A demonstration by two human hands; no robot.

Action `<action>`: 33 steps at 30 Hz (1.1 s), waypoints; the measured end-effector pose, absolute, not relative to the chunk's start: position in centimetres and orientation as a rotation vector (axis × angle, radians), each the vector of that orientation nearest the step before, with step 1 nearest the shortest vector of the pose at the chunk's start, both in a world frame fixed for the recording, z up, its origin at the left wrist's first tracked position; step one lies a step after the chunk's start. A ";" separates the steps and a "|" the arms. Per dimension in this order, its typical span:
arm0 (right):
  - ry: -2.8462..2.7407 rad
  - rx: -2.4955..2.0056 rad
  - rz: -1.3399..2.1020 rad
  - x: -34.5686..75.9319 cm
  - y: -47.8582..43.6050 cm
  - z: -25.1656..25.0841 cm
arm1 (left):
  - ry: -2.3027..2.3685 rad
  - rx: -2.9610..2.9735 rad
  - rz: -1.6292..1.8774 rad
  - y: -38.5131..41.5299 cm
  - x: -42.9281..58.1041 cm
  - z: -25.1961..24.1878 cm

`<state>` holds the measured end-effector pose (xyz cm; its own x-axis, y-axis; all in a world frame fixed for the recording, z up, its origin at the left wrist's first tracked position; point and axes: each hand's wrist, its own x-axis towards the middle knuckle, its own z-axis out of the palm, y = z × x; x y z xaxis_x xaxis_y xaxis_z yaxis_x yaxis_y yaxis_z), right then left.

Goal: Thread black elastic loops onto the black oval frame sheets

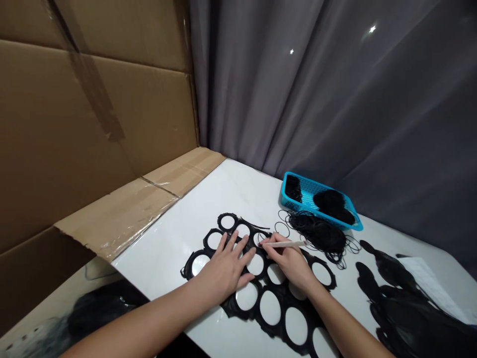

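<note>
Grey curtain [253, 84] backs a white worktop [242, 184] where, lower centre of the frame, a black holed sheet [285, 294] lies — probably light, floppy, tearable, best held by its wider webs — under a flat, spread left hand [229, 263], the right hand [288, 258] pinching a white stick-like tool [285, 244].

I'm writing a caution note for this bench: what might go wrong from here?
The white stick in the right hand points toward the nearby left hand, so a slip might jab it. The black sheet has narrow strips between its holes, which could tear if pulled. The loose black loops heaped beside the blue basket might tangle.
</note>
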<state>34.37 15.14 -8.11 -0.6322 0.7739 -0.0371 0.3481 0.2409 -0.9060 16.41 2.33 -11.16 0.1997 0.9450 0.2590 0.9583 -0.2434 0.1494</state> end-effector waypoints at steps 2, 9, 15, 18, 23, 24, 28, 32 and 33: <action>-2.140 -1.021 1.334 34.4 14.9 -8.1 | -1.915 -2.401 -0.467 2.3 16.4 -11.1; -2.218 -0.960 1.259 34.3 14.8 -8.0 | -1.945 -2.381 -0.366 2.4 16.7 -10.9; -2.375 -0.850 1.066 34.4 14.5 -8.7 | -1.962 -2.390 -0.415 2.3 16.5 -11.0; -2.536 -0.679 0.762 34.4 14.1 -9.5 | -1.980 -2.413 -0.426 2.3 16.2 -10.9; -2.497 -0.784 0.339 35.1 16.8 -9.3 | -2.053 -2.448 -0.432 2.3 16.4 -10.4; -2.372 -0.920 0.318 35.6 17.9 -8.9 | -2.081 -2.475 -0.429 2.3 16.3 -10.1; -1.977 -1.266 0.409 38.1 21.9 -7.3 | -2.232 -2.674 -0.777 2.2 14.4 -7.5; -1.555 -1.300 1.143 39.9 22.3 -6.9 | -1.846 -2.280 -2.471 0.4 9.1 -3.4; -1.410 -1.272 1.346 40.0 22.0 -6.9 | -1.726 -2.190 -2.595 -0.3 7.6 -2.4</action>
